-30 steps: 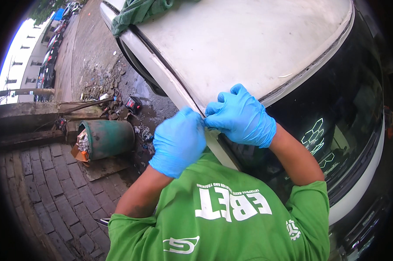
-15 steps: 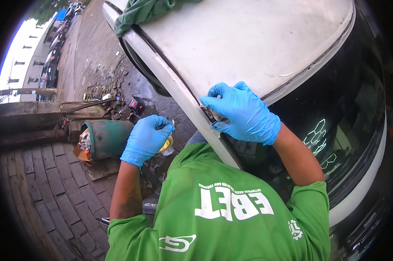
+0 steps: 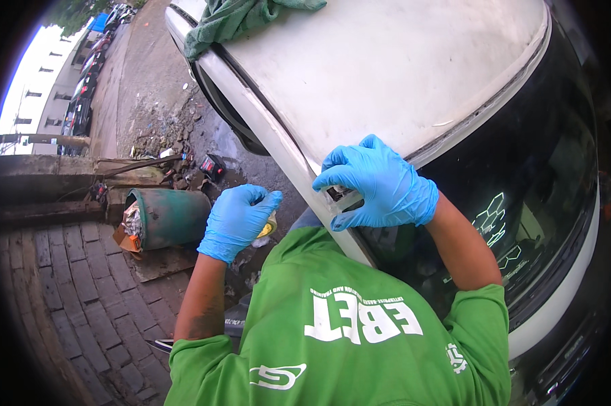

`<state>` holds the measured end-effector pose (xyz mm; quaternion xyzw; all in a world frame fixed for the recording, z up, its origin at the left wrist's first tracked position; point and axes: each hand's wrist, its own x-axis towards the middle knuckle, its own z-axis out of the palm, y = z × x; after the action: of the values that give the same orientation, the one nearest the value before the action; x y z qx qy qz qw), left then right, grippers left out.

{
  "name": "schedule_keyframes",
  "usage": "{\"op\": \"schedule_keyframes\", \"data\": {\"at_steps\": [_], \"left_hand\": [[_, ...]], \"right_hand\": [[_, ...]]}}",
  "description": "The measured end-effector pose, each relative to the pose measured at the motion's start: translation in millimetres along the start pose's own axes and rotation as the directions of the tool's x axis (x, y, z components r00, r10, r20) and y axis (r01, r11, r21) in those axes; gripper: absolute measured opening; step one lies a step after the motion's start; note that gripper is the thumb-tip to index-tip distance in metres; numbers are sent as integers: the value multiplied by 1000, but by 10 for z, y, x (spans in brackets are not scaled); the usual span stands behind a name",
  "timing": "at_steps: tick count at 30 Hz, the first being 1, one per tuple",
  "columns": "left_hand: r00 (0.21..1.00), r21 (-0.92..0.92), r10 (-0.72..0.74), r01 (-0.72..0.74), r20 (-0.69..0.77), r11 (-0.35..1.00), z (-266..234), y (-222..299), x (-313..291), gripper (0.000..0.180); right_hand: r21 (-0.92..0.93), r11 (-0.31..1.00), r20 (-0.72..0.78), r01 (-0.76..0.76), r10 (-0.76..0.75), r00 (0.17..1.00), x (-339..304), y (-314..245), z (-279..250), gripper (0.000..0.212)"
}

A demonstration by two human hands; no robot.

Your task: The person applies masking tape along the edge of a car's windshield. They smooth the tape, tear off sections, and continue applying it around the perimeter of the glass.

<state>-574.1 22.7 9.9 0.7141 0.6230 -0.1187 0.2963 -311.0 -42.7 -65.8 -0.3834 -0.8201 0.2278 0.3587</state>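
Note:
My left hand (image 3: pixel 241 222), in a blue glove, is raised left of the car's roof edge, its thumb and fingers pinched together. What the pinch holds, if anything, is hidden. A yellow round-looking thing (image 3: pixel 269 226) shows just below these fingers; whether it is held or lies lower down I cannot tell. My right hand (image 3: pixel 383 184), also gloved in blue, is at the rear corner of the white car roof (image 3: pixel 386 74). Its thumb and fingers curl around a small clear, shiny thing (image 3: pixel 335 194), mostly covered by the hand.
A green cloth (image 3: pixel 241 24) is draped over the roof's far left. The dark rear window (image 3: pixel 481 183) lies to the right. On the left, a green bucket (image 3: pixel 173 218) filled with rubbish lies tipped near brick paving (image 3: pixel 82 304). A black-and-red object (image 3: pixel 212 166) sits by rubble.
My left hand has shifted slightly right, and its fingertips have come closer together. My right thumb and forefinger have spread wider around the clear thing. The whole view has moved slightly.

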Motion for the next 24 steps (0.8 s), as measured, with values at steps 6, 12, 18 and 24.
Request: {"op": "schedule_keyframes", "data": {"at_steps": [6, 12, 18, 24], "left_hand": [[815, 156, 461, -434, -351, 887, 144, -27, -79, 52], [843, 410, 469, -343, -263, 845, -118, -22, -127, 66], [501, 341, 734, -664, -458, 666, -805, 454, 117, 33], [-58, 618, 812, -681, -581, 393, -804, 1342, 1252, 32]], "right_hand": [[7, 997, 12, -70, 70, 997, 47, -46, -42, 54], [-30, 1000, -10, -3, 3, 1000, 24, -61, -40, 59], [-69, 997, 11, -45, 46, 999, 39, -95, -40, 57], [-60, 994, 65, -90, 94, 993, 82, -128, -76, 56]]}}
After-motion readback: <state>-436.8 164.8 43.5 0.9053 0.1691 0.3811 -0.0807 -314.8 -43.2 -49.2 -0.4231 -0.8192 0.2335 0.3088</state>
